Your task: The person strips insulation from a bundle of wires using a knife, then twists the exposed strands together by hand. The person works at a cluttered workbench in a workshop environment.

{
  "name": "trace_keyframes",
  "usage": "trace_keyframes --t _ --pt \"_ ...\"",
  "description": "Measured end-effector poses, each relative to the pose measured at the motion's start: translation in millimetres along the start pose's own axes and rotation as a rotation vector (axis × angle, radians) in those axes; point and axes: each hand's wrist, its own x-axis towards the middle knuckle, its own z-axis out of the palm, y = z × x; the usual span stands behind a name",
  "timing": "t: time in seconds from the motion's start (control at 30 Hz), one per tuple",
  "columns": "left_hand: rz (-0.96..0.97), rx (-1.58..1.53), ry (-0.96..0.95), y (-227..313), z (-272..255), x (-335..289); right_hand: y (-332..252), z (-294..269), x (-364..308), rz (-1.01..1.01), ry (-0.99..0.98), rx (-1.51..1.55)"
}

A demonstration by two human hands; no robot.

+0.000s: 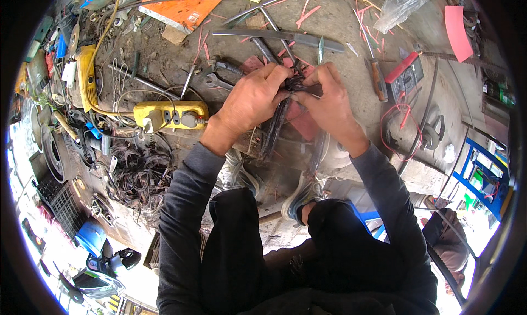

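Between my hands is a dark tangle of thin strands [296, 84], apparently wires, lying over a dark bar-like piece [273, 131] that slants toward my feet. My left hand [255, 98] is closed at the tangle's left side, its thumb and fingertips pressed together. On the other side, my right hand [328, 98] pinches a dark end of the strands between thumb and forefinger. Pink sheet pieces [302, 123] lie beneath. Beyond my hands stretches a long flat blade [263, 36] with a grey handle. An open-end wrench [217, 81] rests left of my left hand.
A yellow power strip [170, 114] with plugs sits at left, near a heap of dark scraps [140, 175]. To the right are a wooden-handled screwdriver [377, 76] and a multimeter [406, 79] with red leads. An orange sheet [184, 10] and pink strips lie farther away.
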Motion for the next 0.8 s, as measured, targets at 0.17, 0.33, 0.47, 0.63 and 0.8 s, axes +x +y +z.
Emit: trace_keyframes --t 0.17,0.33,0.47,0.63,0.8 --pt "0.071 0.054 0.048 0.6 3.1 -2.8 1.3 1.1 -0.3 0.017 -0.003 0.039" --pt "0.000 0.043 0.019 0.2 2.9 -5.2 0.0 -1.0 2.0 0.007 -0.022 0.048" --pt "-0.010 0.002 0.025 0.0 2.7 -2.6 -1.7 -2.9 2.0 0.015 -0.027 0.045" --pt "-0.131 -0.128 -0.028 3.0 -0.8 0.6 0.4 -1.1 1.6 0.063 -0.031 0.079" --pt "-0.062 -0.089 0.031 4.9 3.2 1.9 4.2 -8.2 1.1 0.020 -0.053 0.044"
